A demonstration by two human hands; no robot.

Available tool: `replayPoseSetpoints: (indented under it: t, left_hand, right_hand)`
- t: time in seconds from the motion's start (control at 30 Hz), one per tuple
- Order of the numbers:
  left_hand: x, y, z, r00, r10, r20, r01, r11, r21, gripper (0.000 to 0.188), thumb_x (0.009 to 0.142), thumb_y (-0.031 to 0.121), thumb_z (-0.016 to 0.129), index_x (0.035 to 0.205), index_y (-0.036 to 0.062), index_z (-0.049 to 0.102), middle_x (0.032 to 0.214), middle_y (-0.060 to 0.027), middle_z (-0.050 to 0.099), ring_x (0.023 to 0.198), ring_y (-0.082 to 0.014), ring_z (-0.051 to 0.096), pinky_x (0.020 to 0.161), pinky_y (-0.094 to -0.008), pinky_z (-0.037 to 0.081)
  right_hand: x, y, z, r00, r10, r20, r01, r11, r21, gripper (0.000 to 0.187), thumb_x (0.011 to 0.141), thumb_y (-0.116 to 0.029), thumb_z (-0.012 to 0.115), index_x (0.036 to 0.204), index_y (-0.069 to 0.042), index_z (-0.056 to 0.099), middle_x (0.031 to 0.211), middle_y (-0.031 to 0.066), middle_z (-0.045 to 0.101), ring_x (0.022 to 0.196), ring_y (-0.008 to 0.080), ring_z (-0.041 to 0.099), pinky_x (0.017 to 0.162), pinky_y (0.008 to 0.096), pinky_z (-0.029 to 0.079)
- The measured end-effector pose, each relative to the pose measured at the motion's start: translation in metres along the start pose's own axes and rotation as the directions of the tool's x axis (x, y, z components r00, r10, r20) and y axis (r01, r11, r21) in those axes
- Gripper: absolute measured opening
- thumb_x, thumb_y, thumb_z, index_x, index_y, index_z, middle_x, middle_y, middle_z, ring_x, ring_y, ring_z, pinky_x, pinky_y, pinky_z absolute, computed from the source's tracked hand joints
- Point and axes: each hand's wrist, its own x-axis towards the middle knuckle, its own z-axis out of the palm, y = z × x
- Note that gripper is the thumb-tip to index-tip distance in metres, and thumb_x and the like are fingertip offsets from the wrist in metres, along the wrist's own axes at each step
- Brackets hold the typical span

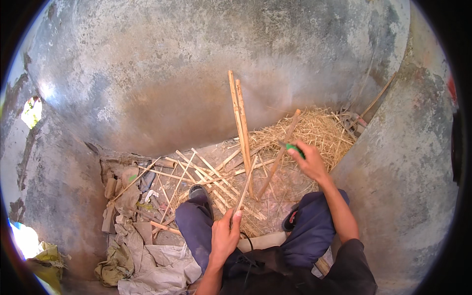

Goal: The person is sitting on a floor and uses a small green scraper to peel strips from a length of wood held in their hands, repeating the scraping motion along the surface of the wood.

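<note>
My left hand [225, 235] is closed round the lower end of a thin split wooden strip [248, 183], which slants up and away between my knees. In my right hand [309, 161] is a knife with a green handle [296, 149], its short dark blade pointing left. Behind the blade a brown stick [277, 166] leans from the floor toward the straw. Two longer pale strips [241, 123] stand upright against the wall, left of that stick. The tip of the held strip and the knife are apart.
A heap of straw-like shavings [319, 130] lies against the far wall [196, 73]. Several pale strips [209, 172] are strewn across the floor by my left shoe [199, 195]. Crumpled sacking [157, 265] and scraps [115, 196] lie at the left. A curved wall [393, 196] rises close on the right.
</note>
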Motion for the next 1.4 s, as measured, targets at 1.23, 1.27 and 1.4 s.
replayPoseSetpoints:
  t: [1.23, 1.27, 1.4]
  left_hand:
    - [-0.022, 0.001, 0.001, 0.989, 0.065, -0.131, -0.071, 0.997, -0.038, 0.022, 0.106, 0.019, 0.075, 0.099, -0.0014, 0.07, 0.061, -0.0081, 0.052, 0.052, -0.0119, 0.046, 0.051, -0.0348, 0.037]
    - [-0.022, -0.002, -0.002, 0.99, 0.057, -0.129, -0.059, 0.998, -0.01, 0.024, 0.106, 0.022, 0.075, 0.101, -0.0004, 0.07, 0.063, -0.0129, 0.056, 0.054, -0.0223, 0.053, 0.053, -0.0396, 0.04]
    - [-0.016, -0.008, 0.0, 0.987, 0.052, -0.15, -0.044, 0.997, 0.058, 0.028, 0.106, 0.03, 0.075, 0.108, 0.0019, 0.072, 0.067, -0.0231, 0.064, 0.06, -0.0445, 0.067, 0.057, -0.0505, 0.048]
  right_hand:
    - [0.008, -0.001, -0.001, 0.952, 0.076, -0.298, -0.136, 0.973, -0.185, 0.038, 0.108, -0.043, 0.071, 0.113, -0.007, 0.083, 0.072, 0.0058, 0.072, 0.054, 0.0165, 0.06, 0.051, 0.0366, 0.044]
    - [0.011, 0.002, -0.014, 0.946, 0.085, -0.312, -0.138, 0.979, -0.151, 0.039, 0.108, -0.044, 0.071, 0.115, -0.007, 0.083, 0.07, 0.0049, 0.071, 0.054, 0.0163, 0.06, 0.052, 0.0364, 0.043]
    - [0.005, -0.008, -0.016, 0.971, 0.22, -0.095, -0.231, 0.965, -0.122, 0.042, 0.11, -0.044, 0.07, 0.121, -0.006, 0.082, 0.076, 0.002, 0.073, 0.064, 0.0148, 0.064, 0.063, 0.0341, 0.049]
